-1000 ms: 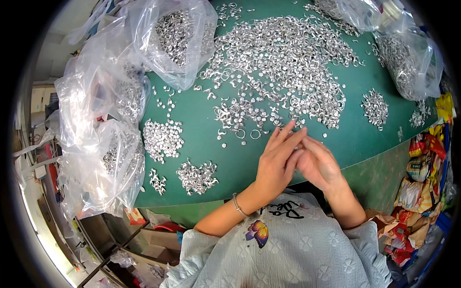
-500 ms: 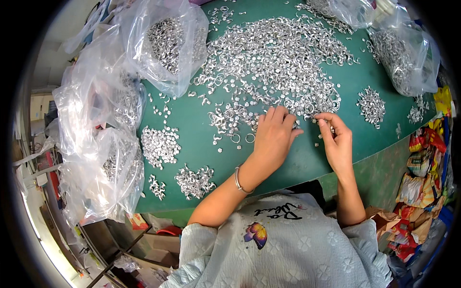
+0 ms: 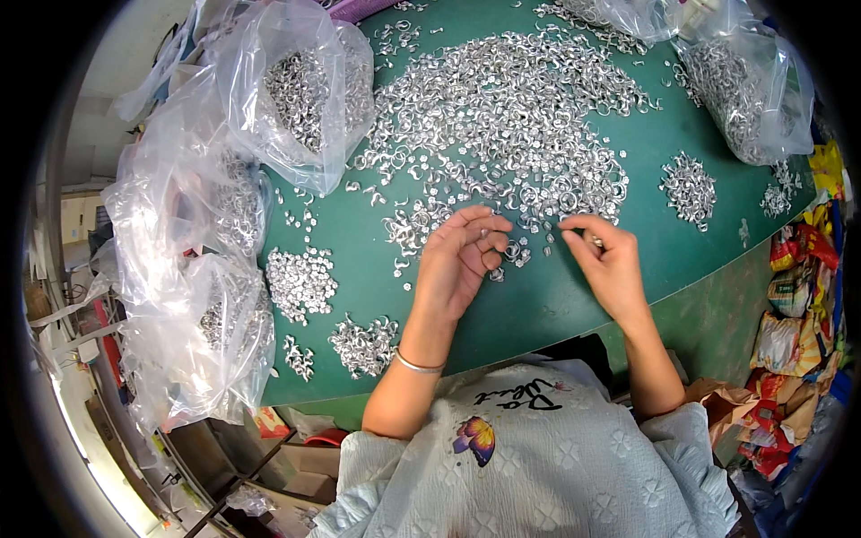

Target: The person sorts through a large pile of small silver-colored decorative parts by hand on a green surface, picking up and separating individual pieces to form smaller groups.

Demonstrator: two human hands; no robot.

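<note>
A large heap of small silvery metal pieces [image 3: 511, 99], with rings and curved bits among them, spreads over the green table [image 3: 502, 323]. My left hand [image 3: 457, 260] is turned partly palm up at the heap's near edge, its fingers curled in; what they hold is too small to make out. To its right, my right hand [image 3: 613, 269] pinches thumb to forefinger, and a glint of a small metal piece [image 3: 595, 240] shows inside the curled fingers. Between both hands lies a little cluster of metal pieces [image 3: 517, 253].
Sorted piles sit apart: round bits [image 3: 300, 285] and curved bits [image 3: 363, 346] at left, another pile [image 3: 689, 190] at right. Clear plastic bags [image 3: 300, 99] of metal pieces line the left side; another bag [image 3: 744, 99] stands far right. Colourful packaging [image 3: 780, 332] is stacked beyond the right edge.
My left hand has drawn back leftward from the heap and turned from palm down to partly palm up. My right hand has shifted slightly left, still pinching.
</note>
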